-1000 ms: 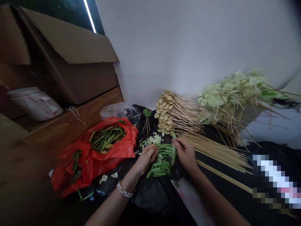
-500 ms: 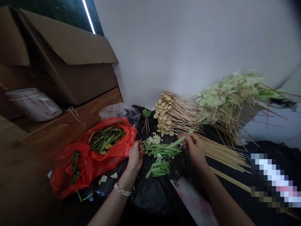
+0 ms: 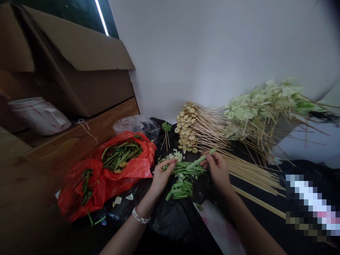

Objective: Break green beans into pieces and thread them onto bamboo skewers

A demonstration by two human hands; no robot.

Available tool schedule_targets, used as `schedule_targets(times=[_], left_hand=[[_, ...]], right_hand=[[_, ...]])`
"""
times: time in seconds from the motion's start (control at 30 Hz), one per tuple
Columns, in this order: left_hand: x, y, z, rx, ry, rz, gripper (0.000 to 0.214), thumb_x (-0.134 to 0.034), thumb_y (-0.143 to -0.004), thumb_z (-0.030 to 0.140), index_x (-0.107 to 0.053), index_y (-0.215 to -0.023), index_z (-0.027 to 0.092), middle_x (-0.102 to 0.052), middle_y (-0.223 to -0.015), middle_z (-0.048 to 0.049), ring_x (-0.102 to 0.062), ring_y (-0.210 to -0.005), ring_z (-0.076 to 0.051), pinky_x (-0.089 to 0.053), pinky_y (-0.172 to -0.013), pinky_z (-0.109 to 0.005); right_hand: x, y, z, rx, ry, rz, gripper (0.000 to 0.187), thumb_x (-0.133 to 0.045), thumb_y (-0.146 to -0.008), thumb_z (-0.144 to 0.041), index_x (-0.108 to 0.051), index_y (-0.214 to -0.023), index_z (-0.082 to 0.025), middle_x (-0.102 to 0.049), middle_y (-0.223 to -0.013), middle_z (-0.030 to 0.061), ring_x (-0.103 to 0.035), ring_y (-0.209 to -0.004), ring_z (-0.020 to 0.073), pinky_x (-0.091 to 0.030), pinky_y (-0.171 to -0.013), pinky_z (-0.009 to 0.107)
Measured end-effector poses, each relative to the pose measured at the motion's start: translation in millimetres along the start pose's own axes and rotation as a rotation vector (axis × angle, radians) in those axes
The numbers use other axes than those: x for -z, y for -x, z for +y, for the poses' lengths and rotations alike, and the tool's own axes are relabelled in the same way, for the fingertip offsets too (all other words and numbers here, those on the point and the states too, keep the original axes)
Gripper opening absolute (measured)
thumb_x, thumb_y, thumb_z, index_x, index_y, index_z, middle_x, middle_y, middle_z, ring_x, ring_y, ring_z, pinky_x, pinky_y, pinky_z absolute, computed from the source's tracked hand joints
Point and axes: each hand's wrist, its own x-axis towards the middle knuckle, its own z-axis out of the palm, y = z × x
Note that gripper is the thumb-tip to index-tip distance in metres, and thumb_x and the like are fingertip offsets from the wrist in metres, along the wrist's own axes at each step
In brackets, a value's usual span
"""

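Observation:
My left hand (image 3: 162, 176) and my right hand (image 3: 218, 169) both pinch one long green bean (image 3: 201, 159), the left near its lower end, the right near its upper end. The bean lies slanted just above a small heap of whole green beans (image 3: 189, 169). Below the heap lies a bundle of short cut bean pieces (image 3: 181, 190) on black plastic sheeting (image 3: 172, 219). A bracelet is on my left wrist.
A red plastic bag (image 3: 106, 177) with bean trimmings sits at left. Behind are skewers of round pale slices (image 3: 187, 129), leafy green skewers (image 3: 265, 109), bare bamboo sticks (image 3: 252, 173), a clear bag (image 3: 135, 125), a cardboard box (image 3: 79, 67) and a white bucket (image 3: 39, 115).
My right hand lifted a long bean up from the pile. My left hand drew back to the left, then came in and took hold of the bean's lower end.

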Motion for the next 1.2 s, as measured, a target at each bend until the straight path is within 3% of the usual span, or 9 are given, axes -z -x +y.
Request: schedule_targets(times=[0.1,0.3,0.37,0.47,0.53,0.63,0.83,1.0,1.2], left_hand=[[-4.3,5,-1,-0.121,-0.231,-0.247,0.026,-0.063,-0.080,0.031,-0.072,-0.101,0.019,-0.072,-0.100,-0.0071,-0.064,-0.090,-0.020,-0.047,-0.080,-0.029],[-3.6,6,-4,-0.264,-0.491,-0.340,0.027,-0.051,-0.089,0.033,-0.073,-0.091,0.017,-0.069,-0.075,-0.0044,-0.061,-0.070,-0.016,-0.044,-0.067,-0.026],[-2.4,6,-4,-0.279,-0.496,-0.322,0.028,-0.049,-0.090,0.033,-0.072,-0.089,0.016,-0.067,-0.074,-0.0040,-0.059,-0.069,-0.015,-0.043,-0.066,-0.025],[-1.3,6,-3,-0.319,-0.515,-0.283,0.030,-0.048,-0.091,0.032,-0.071,-0.085,0.015,-0.065,-0.072,-0.0042,-0.057,-0.067,-0.015,-0.042,-0.064,-0.024],[-1.2,8,-4,-0.367,-0.540,-0.271,0.029,-0.047,-0.092,0.031,-0.071,-0.085,0.015,-0.064,-0.071,-0.0040,-0.057,-0.066,-0.014,-0.042,-0.064,-0.024],[-1.5,10,-7,-0.439,-0.586,-0.280,0.026,-0.047,-0.092,0.029,-0.070,-0.089,0.016,-0.063,-0.071,-0.0038,-0.056,-0.066,-0.014,-0.041,-0.063,-0.025],[-1.7,10,-10,-0.479,-0.655,-0.353,0.025,-0.043,-0.093,0.023,-0.066,-0.101,0.016,-0.065,-0.082,-0.0061,-0.058,-0.075,-0.015,-0.045,-0.070,-0.027],[-1.7,10,-8,-0.520,-0.727,-0.398,0.024,-0.043,-0.090,0.017,-0.066,-0.097,0.015,-0.062,-0.078,-0.0062,-0.057,-0.073,-0.016,-0.045,-0.069,-0.027],[-4.8,13,-4,-0.456,-0.669,-0.272,0.021,-0.047,-0.081,0.014,-0.065,-0.071,0.016,-0.057,-0.064,-0.0024,-0.051,-0.063,-0.014,-0.039,-0.062,-0.025]], right_hand=[[-5,5,-3,0.004,0.004,-0.052,0.026,-0.059,-0.083,-0.044,-0.058,-0.090,-0.019,-0.064,-0.064,-0.0009,-0.058,-0.054,0.0129,-0.047,-0.051,0.025],[-8,9,-2,0.066,0.073,-0.069,0.026,-0.051,-0.088,-0.042,-0.057,-0.100,-0.019,-0.067,-0.078,0.0040,-0.061,-0.060,0.0158,-0.050,-0.055,0.029],[-4,10,-2,0.226,0.218,0.065,0.034,-0.051,-0.088,-0.038,-0.052,-0.116,-0.019,-0.066,-0.101,0.0102,-0.065,-0.081,0.0204,-0.052,-0.065,0.034],[0,13,-5,0.645,0.627,0.258,0.047,-0.058,-0.085,-0.029,-0.046,-0.130,-0.019,-0.058,-0.123,0.0143,-0.053,-0.115,0.0271,-0.044,-0.093,0.045],[-3,17,-6,0.886,0.899,0.159,0.043,-0.060,-0.085,-0.022,-0.050,-0.128,-0.021,-0.062,-0.121,0.0114,-0.049,-0.120,0.0271,-0.034,-0.102,0.047],[-14,25,-3,1.044,1.144,-0.118,0.034,-0.054,-0.089,-0.017,-0.055,-0.123,-0.020,-0.064,-0.118,0.0084,-0.049,-0.120,0.0246,-0.025,-0.107,0.048],[-26,31,5,1.018,1.284,-0.240,0.023,-0.043,-0.093,-0.013,-0.065,-0.096,-0.016,-0.063,-0.073,0.0027,-0.056,-0.094,0.0186,-0.023,-0.106,0.048],[-26,32,7,1.019,1.249,-0.263,0.023,-0.042,-0.092,-0.012,-0.064,-0.089,-0.018,-0.060,-0.071,0.0016,-0.053,-0.091,0.0178,-0.024,-0.105,0.047],[-31,38,11,0.997,1.170,-0.302,0.025,-0.040,-0.093,-0.013,-0.063,-0.091,-0.020,-0.061,-0.071,0.0012,-0.055,-0.092,0.0167,-0.023,-0.107,0.044]])
